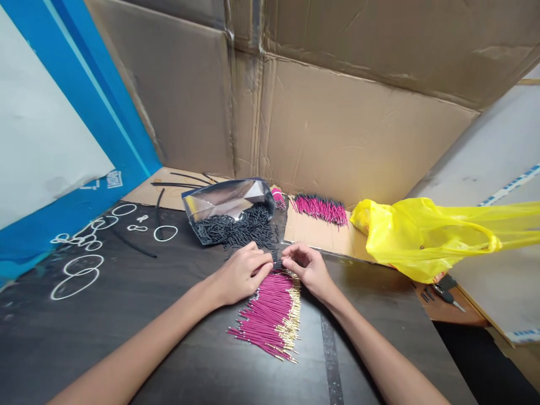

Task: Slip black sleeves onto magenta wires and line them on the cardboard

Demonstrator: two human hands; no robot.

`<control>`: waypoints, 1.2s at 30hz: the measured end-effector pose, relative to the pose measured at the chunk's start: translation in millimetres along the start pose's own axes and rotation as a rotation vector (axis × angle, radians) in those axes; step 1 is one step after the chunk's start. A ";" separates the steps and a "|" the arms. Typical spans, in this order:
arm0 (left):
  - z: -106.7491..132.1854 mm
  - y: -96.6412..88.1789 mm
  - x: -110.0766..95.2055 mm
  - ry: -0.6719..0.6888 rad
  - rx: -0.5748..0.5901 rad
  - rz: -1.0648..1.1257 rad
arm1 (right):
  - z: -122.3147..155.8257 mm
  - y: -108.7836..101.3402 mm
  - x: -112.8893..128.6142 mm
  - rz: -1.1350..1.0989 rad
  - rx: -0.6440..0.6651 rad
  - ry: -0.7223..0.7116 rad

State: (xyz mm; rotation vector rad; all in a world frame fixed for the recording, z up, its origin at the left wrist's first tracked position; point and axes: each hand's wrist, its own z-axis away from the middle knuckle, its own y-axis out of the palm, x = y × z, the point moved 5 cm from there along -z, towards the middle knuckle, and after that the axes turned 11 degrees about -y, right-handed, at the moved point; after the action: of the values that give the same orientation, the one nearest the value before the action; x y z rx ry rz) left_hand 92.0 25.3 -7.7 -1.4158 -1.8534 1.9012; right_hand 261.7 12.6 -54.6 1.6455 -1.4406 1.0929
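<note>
My left hand [242, 270] and my right hand [306, 266] meet fingertip to fingertip above a loose heap of magenta wires with gold tips [272, 315] on the dark table [126, 315]. Both hands are curled into a pinch around something small and dark between them, too small to name. Just beyond the fingers lies a pile of short black tube pieces [240, 228] spilling from an open silvery bag [223, 199].
A second bunch of magenta wires with black ends [323, 208] lies on a cardboard sheet [320, 233]. A yellow plastic bag [422, 236] sits at the right. White rings [80, 270] and black tubing lie at the left. Cardboard walls [337, 135] enclose the back.
</note>
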 end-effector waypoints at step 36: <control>-2.7 13.4 -4.2 -0.363 -0.142 1.015 | 0.2 32.7 26.7 0.121 -0.097 -0.082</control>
State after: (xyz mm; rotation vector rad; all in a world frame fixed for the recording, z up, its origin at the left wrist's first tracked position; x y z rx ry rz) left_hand 102.8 21.3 -16.2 -2.5324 -1.5057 2.6048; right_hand 230.3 -3.6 -31.5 1.5679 -1.6391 1.0144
